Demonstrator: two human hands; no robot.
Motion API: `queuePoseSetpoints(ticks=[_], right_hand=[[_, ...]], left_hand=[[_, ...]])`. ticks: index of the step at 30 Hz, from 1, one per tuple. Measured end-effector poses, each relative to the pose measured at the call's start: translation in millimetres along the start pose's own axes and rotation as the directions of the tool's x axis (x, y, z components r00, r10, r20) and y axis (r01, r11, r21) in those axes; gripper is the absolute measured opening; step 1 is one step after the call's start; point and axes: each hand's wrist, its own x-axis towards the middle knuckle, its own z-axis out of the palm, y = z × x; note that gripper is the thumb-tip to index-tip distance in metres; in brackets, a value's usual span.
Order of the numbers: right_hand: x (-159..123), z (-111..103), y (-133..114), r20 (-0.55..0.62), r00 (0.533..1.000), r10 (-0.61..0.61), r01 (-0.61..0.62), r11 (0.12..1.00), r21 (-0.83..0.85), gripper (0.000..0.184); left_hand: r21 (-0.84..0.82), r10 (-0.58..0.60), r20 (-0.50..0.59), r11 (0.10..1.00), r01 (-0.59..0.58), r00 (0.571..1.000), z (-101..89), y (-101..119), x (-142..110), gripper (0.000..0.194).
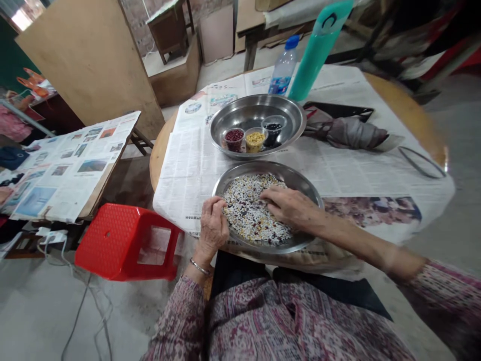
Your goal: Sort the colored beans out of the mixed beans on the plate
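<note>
A round, shallow steel tray (pixel 314 190) lies at the near edge of the table, spread with mixed grains and beans (pixel 248 200) in white, yellow, dark red and black. My left hand (pixel 215 220) has its fingers curled on the tray's left rim. On the right side, my right hand (pixel 291 204) reaches over the rim, its bent fingertips down among the grains; what they pinch is hidden. Just beyond, a larger steel basin (pixel 259 106) holds clear cups of dark red beans (pixel 234 139), yellow kernels (pixel 255 140) and black beans (pixel 273 129).
Newspaper (pixel 188 165) covers the round table. A water bottle (pixel 281 67), a teal bottle (pixel 315 55), a folded umbrella (pixel 349 133) and a dark flat case (pixel 341 110) stand or lie around the basin. A red stool (pixel 116 240) and another newspaper-covered table (pixel 75 165) are to the left.
</note>
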Motion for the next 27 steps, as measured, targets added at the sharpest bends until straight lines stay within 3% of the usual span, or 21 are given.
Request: queuePoseSetpoints(ticks=[5, 8, 10, 14, 17, 20, 24, 27], right_hand=[[-13, -2, -42, 0.054, 0.97, -0.237, 0.221, 0.953, 0.206, 0.023], [-12, 0, -60, 0.086, 0.914, -0.395, 0.377, 0.91, 0.174, 0.022], [-5, 2, -59, 0.108, 0.891, -0.44, 0.433, 0.897, 0.083, 0.022], [13, 0, -28, 0.013, 0.936, -0.352, 0.353, 0.934, -0.057, 0.022], [24, -5, -1, -0.122, 0.979, -0.163, 0.152, 0.984, -0.095, 0.024], [29, -3, 7, -0.185, 0.983, 0.007, -0.033, 0.99, -0.139, 0.026], [28, 5, -14, -0.104, 0.995, 0.007, -0.018, 0.994, -0.105, 0.029], [22, 6, -31, 0.025, 0.998, -0.052, 0.052, 0.999, 0.009, 0.015]], left_hand=[[0.002, -0.009, 0.001, 1.0, 0.009, 1.0, 1.0, 0, -1, 0.031], [0.01, -0.012, 0.005, 1.0, 0.012, 1.0, 1.3, 0, -1, 0.031], [0.01, -0.018, 0.007, 1.0, 0.018, 1.0, 1.2, 1, -1, 0.031], [0.006, -0.032, 0.004, 0.999, 0.032, 0.999, 1.4, 2, -2, 0.032], [-0.004, -0.03, -0.002, 1.0, 0.03, 1.0, 2.1, 1, -2, 0.032], [-0.005, -0.03, -0.008, 1.0, 0.03, 1.0, 2.6, 1, -2, 0.031], [-0.007, -0.016, -0.007, 1.0, 0.016, 1.0, 2.0, 1, -1, 0.03], [-0.003, -0.013, -0.002, 1.0, 0.013, 1.0, 1.2, 2, -1, 0.03]])
